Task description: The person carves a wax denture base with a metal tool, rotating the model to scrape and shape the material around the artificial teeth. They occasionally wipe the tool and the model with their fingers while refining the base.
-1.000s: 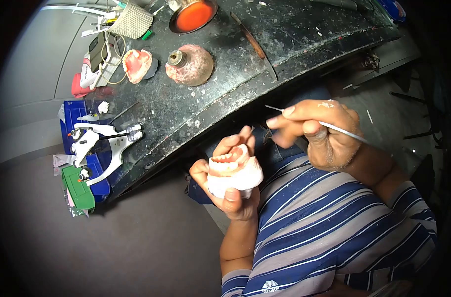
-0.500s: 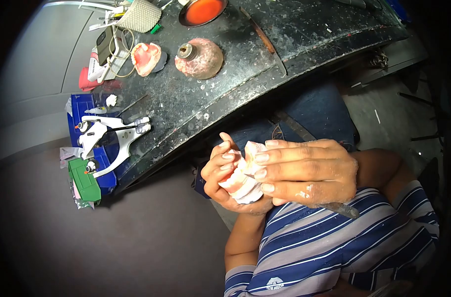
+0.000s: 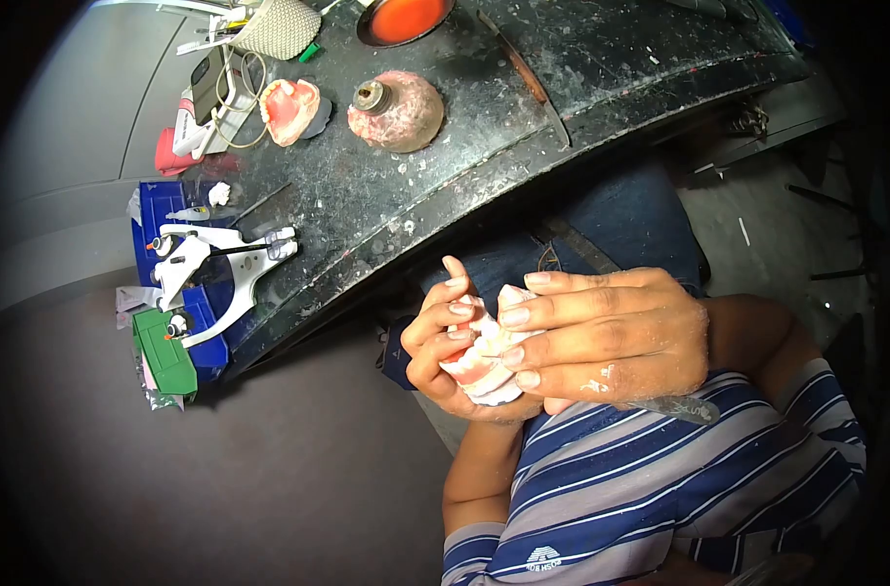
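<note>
My left hand (image 3: 440, 356) is wrapped around a dental cast (image 3: 484, 376) with pink wax and white plaster, its fingers curled over the far side. My right hand (image 3: 616, 337) lies across the cast from the other side, back upward, with its fingertips pressed on it. From under the heel of that hand sticks the flat, rounded grey metal end of a lab knife (image 3: 684, 408); its other end is hidden. White dust marks the right hand's knuckles. The cast is held over my lap, and much of it is covered by fingers.
On the dark bench (image 3: 386, 220) are a white dental articulator (image 3: 245, 283), a pink-rimmed cast (image 3: 290, 112), a wax-spattered round burner (image 3: 401, 112), a dish of red wax (image 3: 406, 20) and a wooden-handled wax knife (image 3: 533, 83). A woven basket (image 3: 279, 29), phone (image 3: 208, 88), blue box (image 3: 162, 205) and green box (image 3: 164, 352) line its left end.
Both hands and the cast have shifted slightly to the right, and the cast has turned a little. The knife end shows a bit more beyond the right hand. Bench items stay put.
</note>
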Available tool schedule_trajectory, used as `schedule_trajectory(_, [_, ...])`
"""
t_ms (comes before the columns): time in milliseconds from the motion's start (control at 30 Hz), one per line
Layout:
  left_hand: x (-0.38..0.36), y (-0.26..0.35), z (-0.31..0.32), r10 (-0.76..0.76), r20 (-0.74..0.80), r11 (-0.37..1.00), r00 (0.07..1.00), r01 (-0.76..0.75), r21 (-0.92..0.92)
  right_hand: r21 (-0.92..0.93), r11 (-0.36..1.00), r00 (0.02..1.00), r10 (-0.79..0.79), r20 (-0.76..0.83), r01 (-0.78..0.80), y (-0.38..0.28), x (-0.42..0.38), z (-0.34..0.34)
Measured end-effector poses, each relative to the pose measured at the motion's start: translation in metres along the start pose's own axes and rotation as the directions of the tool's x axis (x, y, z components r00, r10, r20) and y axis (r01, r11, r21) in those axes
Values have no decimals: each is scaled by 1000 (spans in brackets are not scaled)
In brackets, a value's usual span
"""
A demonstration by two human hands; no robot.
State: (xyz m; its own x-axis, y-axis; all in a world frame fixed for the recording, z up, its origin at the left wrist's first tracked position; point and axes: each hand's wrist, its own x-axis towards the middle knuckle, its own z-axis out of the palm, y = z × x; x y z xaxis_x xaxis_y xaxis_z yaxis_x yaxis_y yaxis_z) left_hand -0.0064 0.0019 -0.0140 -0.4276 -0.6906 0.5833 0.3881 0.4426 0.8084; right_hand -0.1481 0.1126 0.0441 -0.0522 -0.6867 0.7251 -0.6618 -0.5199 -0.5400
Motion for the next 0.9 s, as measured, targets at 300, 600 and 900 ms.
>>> schedule_trajectory(300, [-5, 0, -3, -59, 84, 995, 995, 65, -73, 23, 1000, 1000, -14, -21, 14, 2, 1, -1])
schedule_trajectory(600, [-5, 0, -3, -80, 108, 991, 991, 91, -99, 20, 1000, 999, 0, 45, -1, 0, 2, -6])
schedule_trajectory(900, [-6, -1, -3, -80, 107, 988, 991, 93, -127, 11, 1000, 998, -28, 65, 27, 2, 2, -8])
